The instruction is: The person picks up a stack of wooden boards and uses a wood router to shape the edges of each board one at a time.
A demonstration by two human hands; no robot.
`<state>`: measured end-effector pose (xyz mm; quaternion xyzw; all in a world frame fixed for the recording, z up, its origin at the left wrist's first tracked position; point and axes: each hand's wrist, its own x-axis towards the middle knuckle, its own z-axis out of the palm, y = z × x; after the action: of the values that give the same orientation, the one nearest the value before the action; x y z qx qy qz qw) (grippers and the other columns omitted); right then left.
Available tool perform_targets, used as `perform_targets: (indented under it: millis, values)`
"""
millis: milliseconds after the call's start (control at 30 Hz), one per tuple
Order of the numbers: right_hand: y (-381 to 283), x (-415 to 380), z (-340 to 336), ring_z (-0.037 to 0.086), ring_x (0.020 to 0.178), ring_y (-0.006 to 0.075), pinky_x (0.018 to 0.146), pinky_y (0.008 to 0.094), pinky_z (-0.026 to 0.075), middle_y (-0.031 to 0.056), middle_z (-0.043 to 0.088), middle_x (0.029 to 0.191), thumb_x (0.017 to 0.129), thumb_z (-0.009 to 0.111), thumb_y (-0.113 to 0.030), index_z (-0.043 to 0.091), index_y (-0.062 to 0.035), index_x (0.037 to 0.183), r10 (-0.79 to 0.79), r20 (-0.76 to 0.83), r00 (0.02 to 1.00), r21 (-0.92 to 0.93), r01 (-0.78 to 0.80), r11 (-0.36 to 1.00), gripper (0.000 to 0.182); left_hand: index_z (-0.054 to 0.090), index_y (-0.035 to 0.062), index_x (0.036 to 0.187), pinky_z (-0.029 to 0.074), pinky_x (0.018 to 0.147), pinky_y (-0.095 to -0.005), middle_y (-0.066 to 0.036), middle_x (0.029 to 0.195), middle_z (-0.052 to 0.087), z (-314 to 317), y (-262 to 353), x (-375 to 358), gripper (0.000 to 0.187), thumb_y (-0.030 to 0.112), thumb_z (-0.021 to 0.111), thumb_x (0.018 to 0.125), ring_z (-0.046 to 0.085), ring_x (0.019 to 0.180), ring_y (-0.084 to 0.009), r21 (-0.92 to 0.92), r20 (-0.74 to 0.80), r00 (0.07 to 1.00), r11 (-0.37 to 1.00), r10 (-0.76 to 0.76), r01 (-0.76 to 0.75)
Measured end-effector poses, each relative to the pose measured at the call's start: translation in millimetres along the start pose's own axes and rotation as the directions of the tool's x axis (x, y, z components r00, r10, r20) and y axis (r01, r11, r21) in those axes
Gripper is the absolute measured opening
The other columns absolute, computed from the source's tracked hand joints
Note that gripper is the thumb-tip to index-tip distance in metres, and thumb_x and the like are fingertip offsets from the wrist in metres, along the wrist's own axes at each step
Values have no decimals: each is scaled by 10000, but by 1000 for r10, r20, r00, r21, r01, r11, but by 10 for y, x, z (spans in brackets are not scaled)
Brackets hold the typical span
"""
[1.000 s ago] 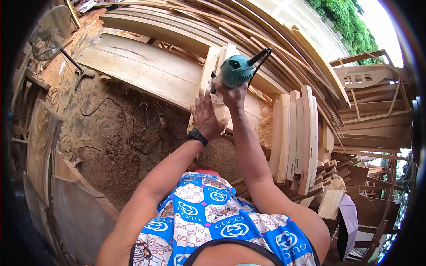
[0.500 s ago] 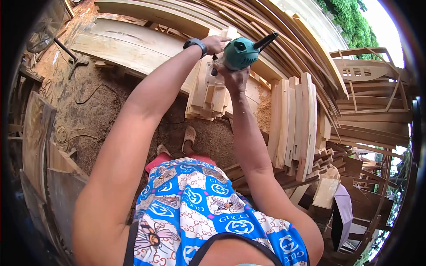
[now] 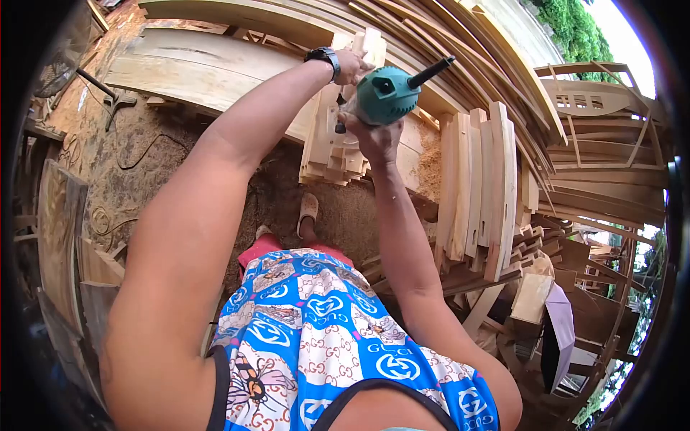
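A teal trim router (image 3: 387, 97) with a black cord sleeve stands over the end of a stack of pale wooden pieces (image 3: 323, 154). My right hand (image 3: 377, 136) is closed around its near side. Black knobs stick out at the tool's left. On the far left side of the router, my left hand (image 3: 350, 66), wearing a dark watch (image 3: 325, 60) on the wrist, has its fingers curled against the tool; their tips are partly hidden. Just beyond that hand rises a pale wood block (image 3: 374, 47). The router's bit and base are out of sight.
Long planks (image 3: 194, 68) lie across the far left, and thin strips (image 3: 460, 65) are piled behind the router. Several thick boards (image 3: 478, 187) stand at the right. A cord (image 3: 147, 154) runs over the sawdust-covered floor, and a fan (image 3: 57, 75) stands at the far left.
The router has come slightly nearer to me over the wood stack, with my right hand on it. My left hand stays beside it. The whole view has shifted a little.
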<state>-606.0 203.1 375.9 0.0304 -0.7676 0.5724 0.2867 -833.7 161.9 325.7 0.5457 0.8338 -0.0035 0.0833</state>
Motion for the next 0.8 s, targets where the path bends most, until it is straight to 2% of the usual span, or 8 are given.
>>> perform_targets:
  millis: [100,233,300,400,500,567,633,800]
  values:
    - [-119,-201,-41,685,708,110,688,290,566,-1,717,767,717,872,-193,700,-51,895,11,33,999,-109,-7,994,285,461,367,1513,392,1092,-634,-120,1670,257,12,55,-35,636,380,660,908,413,1423,-424,-30,-20,998,998,-57,56]
    - [-229,-479,-30,702,802,148,768,320,565,27,731,870,716,882,-233,692,-56,1002,41,-32,999,-1,-41,999,386,454,288,1531,327,1165,-573,-222,1635,282,18,66,-43,804,693,642,862,353,1455,-451,-51,-52,998,998,-38,36]
    - [-180,-604,-79,702,850,171,808,337,560,41,728,919,711,887,-238,687,-55,1024,-41,28,999,-285,48,957,415,468,268,1524,312,1181,-560,-247,1617,304,148,-15,14,831,706,654,842,341,1457,-469,-162,-95,995,986,-42,26]
    - [-297,-819,-138,697,880,183,846,348,552,43,721,942,709,891,-224,680,-56,1050,78,25,997,-179,-73,981,435,472,273,1521,324,1174,-561,-237,1619,308,135,21,-33,815,684,670,846,363,1444,-469,-223,-106,991,973,-75,50]
    - [-422,-1128,-255,670,965,192,888,364,548,59,687,1051,695,912,-177,652,-41,1125,151,9,988,-52,-151,987,521,433,169,1544,342,1178,-514,-215,1611,338,66,149,-63,917,633,738,814,334,1466,-440,-295,-70,987,948,-146,120]
    - [-413,-1114,-346,647,1038,203,921,378,545,74,654,1138,680,930,-141,624,-28,1194,167,-11,986,30,-167,986,608,408,38,1527,355,1176,-463,-233,1483,485,-147,601,-347,1070,697,739,753,458,1392,-354,-359,-93,890,849,-447,389]
    - [-479,-1098,-475,632,1072,220,936,392,546,92,624,1174,663,938,-106,577,-21,1246,203,-92,975,154,-188,970,691,449,-26,1437,445,1089,-494,-247,1427,531,-204,858,-368,933,588,748,802,526,1324,-362,-365,-101,820,787,-564,496]
    - [-352,-894,-864,632,1052,210,888,365,563,93,620,1152,687,902,-76,556,-15,1252,45,-265,963,-72,-67,995,665,452,-45,1404,564,898,-508,-240,1225,637,-74,763,-240,822,519,680,851,683,1067,-393,-484,-75,798,721,-599,496]
